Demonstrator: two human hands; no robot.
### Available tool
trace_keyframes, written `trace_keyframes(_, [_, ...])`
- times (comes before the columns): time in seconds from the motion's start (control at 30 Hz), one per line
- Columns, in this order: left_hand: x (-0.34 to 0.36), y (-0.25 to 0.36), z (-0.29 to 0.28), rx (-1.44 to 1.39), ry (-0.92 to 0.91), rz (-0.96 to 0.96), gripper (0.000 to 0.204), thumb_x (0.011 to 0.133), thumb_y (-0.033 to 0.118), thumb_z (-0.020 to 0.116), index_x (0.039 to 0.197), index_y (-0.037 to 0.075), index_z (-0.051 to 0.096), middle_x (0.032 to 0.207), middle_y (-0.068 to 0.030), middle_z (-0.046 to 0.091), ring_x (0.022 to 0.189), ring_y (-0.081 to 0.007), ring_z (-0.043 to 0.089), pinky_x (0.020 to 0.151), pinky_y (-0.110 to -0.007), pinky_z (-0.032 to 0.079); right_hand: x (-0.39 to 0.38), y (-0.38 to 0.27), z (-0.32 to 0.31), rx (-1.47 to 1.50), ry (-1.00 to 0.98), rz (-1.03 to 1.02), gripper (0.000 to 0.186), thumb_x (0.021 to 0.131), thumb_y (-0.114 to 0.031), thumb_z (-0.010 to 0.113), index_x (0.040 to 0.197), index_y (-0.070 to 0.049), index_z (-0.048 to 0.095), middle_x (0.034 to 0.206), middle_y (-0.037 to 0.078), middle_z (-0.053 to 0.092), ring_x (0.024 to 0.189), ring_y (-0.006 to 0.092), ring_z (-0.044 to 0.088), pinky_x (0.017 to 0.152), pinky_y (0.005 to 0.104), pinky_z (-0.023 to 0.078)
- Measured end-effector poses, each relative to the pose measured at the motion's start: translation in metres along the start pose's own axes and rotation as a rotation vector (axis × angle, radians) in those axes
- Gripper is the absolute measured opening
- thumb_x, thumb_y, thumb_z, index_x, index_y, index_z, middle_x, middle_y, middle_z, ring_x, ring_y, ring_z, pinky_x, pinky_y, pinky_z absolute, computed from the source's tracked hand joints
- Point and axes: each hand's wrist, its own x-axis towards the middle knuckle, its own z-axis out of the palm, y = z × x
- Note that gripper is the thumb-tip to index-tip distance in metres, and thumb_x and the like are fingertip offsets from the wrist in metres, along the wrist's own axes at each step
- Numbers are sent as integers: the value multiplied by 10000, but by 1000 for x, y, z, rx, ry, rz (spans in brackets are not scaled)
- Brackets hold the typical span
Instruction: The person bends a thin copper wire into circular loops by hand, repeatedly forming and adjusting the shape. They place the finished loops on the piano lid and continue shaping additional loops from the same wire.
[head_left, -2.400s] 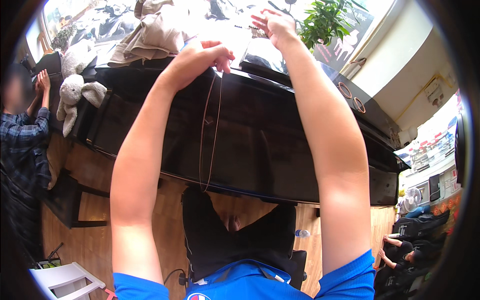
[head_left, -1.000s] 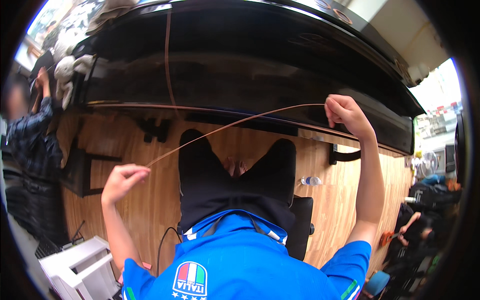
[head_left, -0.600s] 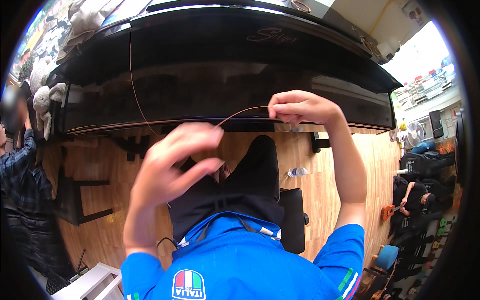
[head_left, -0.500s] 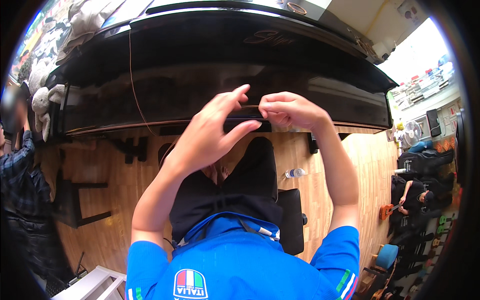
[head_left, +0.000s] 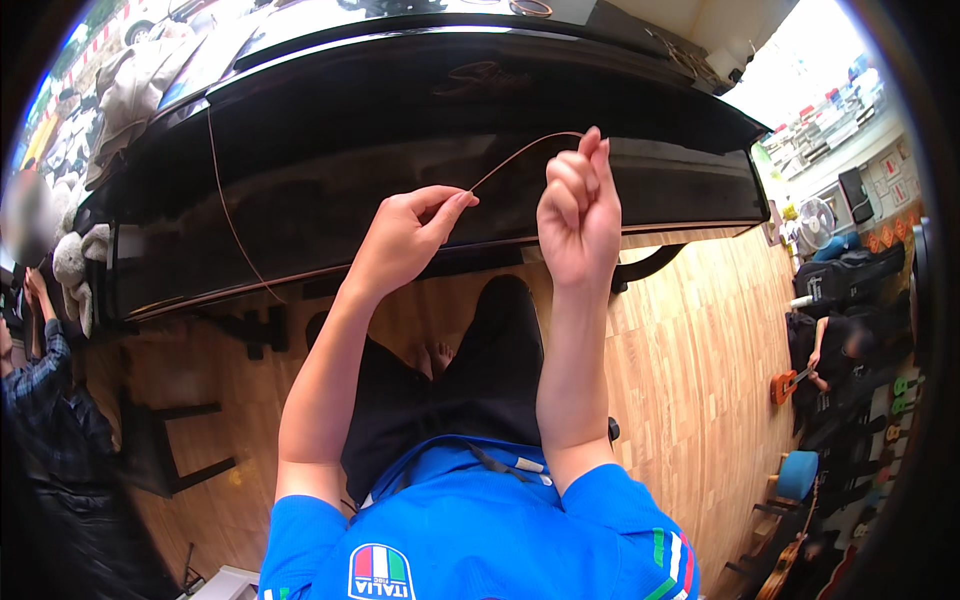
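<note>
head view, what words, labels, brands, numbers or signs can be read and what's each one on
Wording isn't copied out here, only placed.
Blue shirt: white lettering on a striped badge, upside down in view.
Glossy black panel: dim, looping script near its upper edge.
Black bag: pale marks, too small to read.
Orange-red signs at right: too small to read.
Thin brown cord: no lettering visible.

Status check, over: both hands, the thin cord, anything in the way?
Left hand pinches the thin cord. Right hand pinches it too. Cord arched between them before glossy black panel. No obstruction seen between hands; another strand hangs left.
</note>
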Motion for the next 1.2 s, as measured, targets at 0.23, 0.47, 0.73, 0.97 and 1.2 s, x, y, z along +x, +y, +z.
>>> trace_keyframes(0.23, [2,10,1,258,-115,10,251,986,240,617,1088,44,738,637,-42,605,590,-100,542,585,-288,453,31,49,1,-1445,-375,-484,226,1014,-160,583,1091,33,671,1026,113,714,929,187,690,773,295,572])
trace_keyframes(0.47, [3,2,-9,240,-159,113,215,977,203,632,1035,21,732,712,-58,663,644,-115,585,639,-276,479,34,8,-2,-2102,-626,300,221,1007,-152,557,1044,22,687,924,99,713,819,170,675,749,296,537])
trace_keyframes(0.73, [6,-9,-28,-132,-164,108,187,993,166,623,978,12,729,728,41,592,642,-21,446,566,-195,343,52,-41,20,-1429,-487,1181,304,1008,-219,581,1106,31,723,822,59,690,646,82,568,650,241,491])
trace_keyframes(0.97, [8,-12,-30,-253,-148,139,211,1007,179,608,971,-5,703,654,73,463,591,-17,353,524,-210,263,33,-33,-29,-939,-439,983,270,963,-151,653,1119,64,702,880,142,726,704,173,687,674,280,564])
trace_keyframes(1.2, [11,-14,-28,-358,-104,145,218,1017,194,599,974,2,692,639,80,425,577,-24,325,517,-218,252,10,-24,-47,-438,-471,662,303,1085,-159,393,1084,54,608,611,14,522,433,61,469,421,216,405])
